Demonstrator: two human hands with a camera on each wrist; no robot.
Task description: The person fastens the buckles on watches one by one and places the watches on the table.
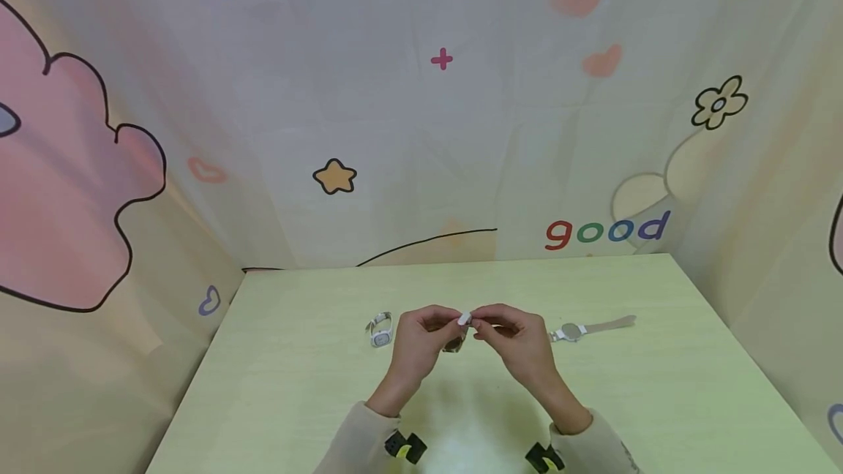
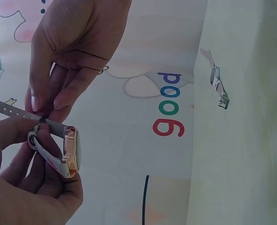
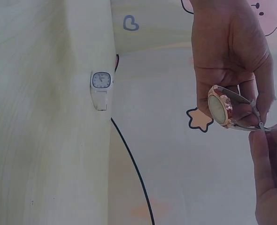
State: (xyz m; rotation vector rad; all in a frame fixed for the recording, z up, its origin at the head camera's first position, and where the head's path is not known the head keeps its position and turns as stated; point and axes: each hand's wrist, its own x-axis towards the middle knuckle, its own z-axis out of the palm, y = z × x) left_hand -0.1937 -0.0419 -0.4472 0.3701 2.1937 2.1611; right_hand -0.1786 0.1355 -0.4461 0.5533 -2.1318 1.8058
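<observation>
Both hands hold a wristwatch (image 2: 72, 152) with a rose-gold case and a pale grey strap, raised in front of the body. My left hand (image 1: 418, 339) grips it at the looped strap, the case hanging beside the fingers. In the left wrist view the buckle (image 2: 33, 138) sits between the left thumb and finger. The strap's holed end (image 2: 7, 108) sticks out past the fingertips of both hands. My right hand (image 1: 520, 339) pinches the strap close to the buckle, its fingertips meeting the left ones. In the right wrist view the dial (image 3: 218, 110) faces outward.
On the table (image 1: 296, 401), a white watch (image 1: 381, 339) with a squarish face lies left of the hands. A second watch (image 1: 571, 331), with a round face and a stretched-out pale strap, lies to the right. A printed curtain (image 1: 408, 115) rises behind the table.
</observation>
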